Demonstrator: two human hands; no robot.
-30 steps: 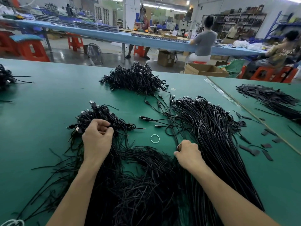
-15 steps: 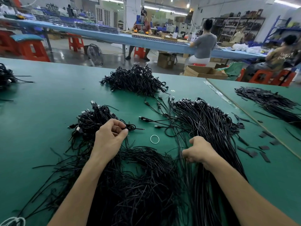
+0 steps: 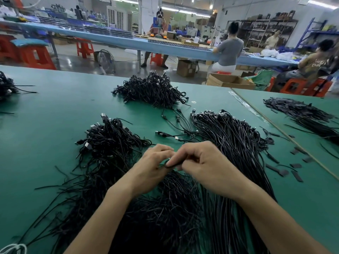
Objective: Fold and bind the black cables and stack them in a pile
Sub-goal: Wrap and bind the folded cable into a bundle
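At the near centre of the table [image 3: 55,110], two bare hands meet fingertip to fingertip. The left hand [image 3: 152,170] and right hand [image 3: 205,166] both have curled fingers, and their shared grip pinches one thin black cable [image 3: 172,165]. The fingers hide how it is folded.

Under the wrists lies a matted heap [image 3: 161,208] of thin black strands. Four more masses of black cables lie around it:
- To the left, a tangled mound [image 3: 110,143] with boxy plugs poking out.
- To the right, a long sheaf [image 3: 236,143] of straight, glossy cables.
- Further back in the middle, a bundled pile [image 3: 152,90].
- At the far left edge, part of a clump [image 3: 5,87].

Several loose cables [image 3: 165,134] with silver-tipped plugs lie between mound, pile and sheaf. Flat, matte black strips [image 3: 296,176] are scattered on the right. Smooth green matting covers the table.
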